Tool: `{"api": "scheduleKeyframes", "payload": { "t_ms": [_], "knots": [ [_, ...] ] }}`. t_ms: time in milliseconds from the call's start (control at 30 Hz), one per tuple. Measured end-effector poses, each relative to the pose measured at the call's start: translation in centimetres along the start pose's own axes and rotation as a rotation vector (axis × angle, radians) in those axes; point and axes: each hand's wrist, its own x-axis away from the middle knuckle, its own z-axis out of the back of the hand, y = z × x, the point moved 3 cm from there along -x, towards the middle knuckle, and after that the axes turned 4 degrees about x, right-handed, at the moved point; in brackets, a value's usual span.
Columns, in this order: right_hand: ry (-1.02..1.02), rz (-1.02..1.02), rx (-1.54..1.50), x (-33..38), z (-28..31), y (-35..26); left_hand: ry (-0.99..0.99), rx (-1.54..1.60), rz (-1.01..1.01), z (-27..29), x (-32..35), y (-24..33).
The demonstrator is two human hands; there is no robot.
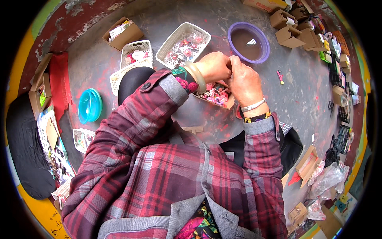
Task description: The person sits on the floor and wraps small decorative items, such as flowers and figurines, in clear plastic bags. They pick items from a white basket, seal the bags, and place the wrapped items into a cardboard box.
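Observation:
My left hand (215, 66) and my right hand (246, 82) meet in front of me, fingertips pressed together. Both are closed, and whatever is between the fingers is hidden behind them. Just below them a cardboard box (230, 104) holds many small red, pink and white pieces (215, 94). Beyond my left hand stands a white plastic basket (160, 55) filled with small clear and reddish pieces. A purple basin (267, 51) of dark liquid is on the floor beyond my right hand.
Smaller white baskets (148, 44) and a cardboard box (134, 34) stand at the far left; teal bowls (90, 106) are nearer. A small pink and yellow item (280, 77) lies right of my hands. Boxes (289, 37) and plastic bags (328, 181) line the right side.

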Motion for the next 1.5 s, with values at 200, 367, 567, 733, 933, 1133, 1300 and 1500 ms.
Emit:
{"api": "scheduleKeyframes", "payload": {
  "t_ms": [200,367,567,733,933,1133,1300,1500],
  "knots": [
    [-0.017,-0.156,-0.204,0.1,0.7,0.2,0.101,-0.055,-0.069,0.3,0.5,0.2],
    [0.024,-0.16,-0.224,0.6,1.0,1.0,0.184,-0.155,-0.131,-0.1,0.7,0.2],
    [0.161,-0.25,-0.415,0.8,1.6,1.1,0.297,-0.303,-0.225,0.4,0.4,-0.6],
    [0.058,-0.317,-0.426,2.5,-2.8,3.4,0.44,-0.366,-0.153,3.0,1.0,-0.4],
    [-0.539,-0.203,-0.157,7.3,-18.2,5.3,0.492,-0.383,-0.146,3.9,1.3,-0.5],
    [-0.753,-0.311,-0.065,7.9,-23.7,5.4,0.462,-0.353,-0.156,3.7,1.3,-1.2],
    [-0.784,-0.324,-0.108,8.3,-25.5,6.4,0.422,-0.333,-0.111,3.5,1.4,-1.4],
    [-0.539,-0.425,-0.257,10.0,-27.3,8.1,0.42,-0.326,-0.108,3.5,1.6,-0.7]
  ]
}}
